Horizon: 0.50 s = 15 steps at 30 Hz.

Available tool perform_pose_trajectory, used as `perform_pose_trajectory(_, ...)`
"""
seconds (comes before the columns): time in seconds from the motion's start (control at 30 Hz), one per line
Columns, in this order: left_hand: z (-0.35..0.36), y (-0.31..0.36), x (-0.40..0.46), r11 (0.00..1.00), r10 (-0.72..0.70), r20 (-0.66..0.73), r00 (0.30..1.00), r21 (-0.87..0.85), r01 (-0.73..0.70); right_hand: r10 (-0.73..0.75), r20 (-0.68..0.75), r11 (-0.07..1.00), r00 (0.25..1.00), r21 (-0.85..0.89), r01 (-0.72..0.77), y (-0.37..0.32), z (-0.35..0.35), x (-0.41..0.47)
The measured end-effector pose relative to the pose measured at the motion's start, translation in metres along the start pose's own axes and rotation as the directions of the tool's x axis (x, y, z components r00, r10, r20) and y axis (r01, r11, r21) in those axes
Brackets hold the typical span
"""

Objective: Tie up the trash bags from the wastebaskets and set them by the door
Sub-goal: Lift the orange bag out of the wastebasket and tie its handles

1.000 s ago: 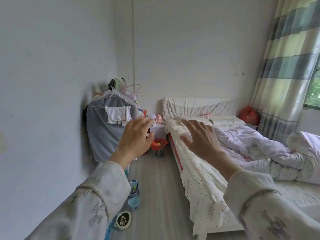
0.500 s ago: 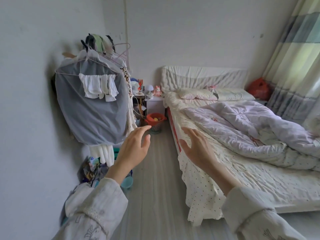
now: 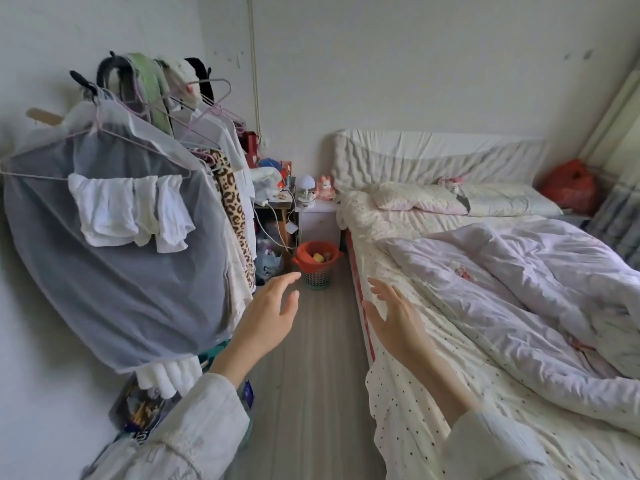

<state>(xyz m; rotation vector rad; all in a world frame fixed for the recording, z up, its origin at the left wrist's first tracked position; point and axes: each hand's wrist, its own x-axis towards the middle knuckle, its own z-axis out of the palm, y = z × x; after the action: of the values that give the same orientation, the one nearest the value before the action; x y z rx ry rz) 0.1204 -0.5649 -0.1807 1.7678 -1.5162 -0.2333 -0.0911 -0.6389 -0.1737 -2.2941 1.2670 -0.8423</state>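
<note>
Wastebasket (image 3: 317, 271) stands on the floor (image 3: 311, 375) at the far end of the aisle, between the bed (image 3: 485, 306) and the clothes rack (image 3: 138, 202), just in front of a white nightstand (image 3: 318, 220). An orange bag (image 3: 317, 254) lines it, its rim folded over the green mesh, with yellow scraps inside. Both hands are raised over the floor, well short of the basket. The left hand (image 3: 270, 320) has its fingers (image 3: 287, 278) spread and slightly curled, holding nothing. The right hand (image 3: 394, 320), beside the bed's edge, is likewise open and empty, palm turned inward. A second red bag (image 3: 568, 185) sits past the pillows (image 3: 467, 199), by the curtain
</note>
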Motion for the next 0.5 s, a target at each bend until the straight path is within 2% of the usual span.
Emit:
perform_pose_trajectory(0.23, 0.072, -0.038, 0.16, 0.995, -0.102, 0.015, 0.995, -0.018, 0.102, -0.024, 0.081, 0.999, 0.996, 0.041, 0.021, 0.077, 0.023, 0.183)
perform_pose_trajectory(0.5, 0.102, -0.113, 0.335, 0.981, -0.196, 0.016, 0.981, 0.007, 0.196, -0.054, 0.175, 0.996, 0.983, 0.08, 0.041, 0.128, 0.079, 0.376)
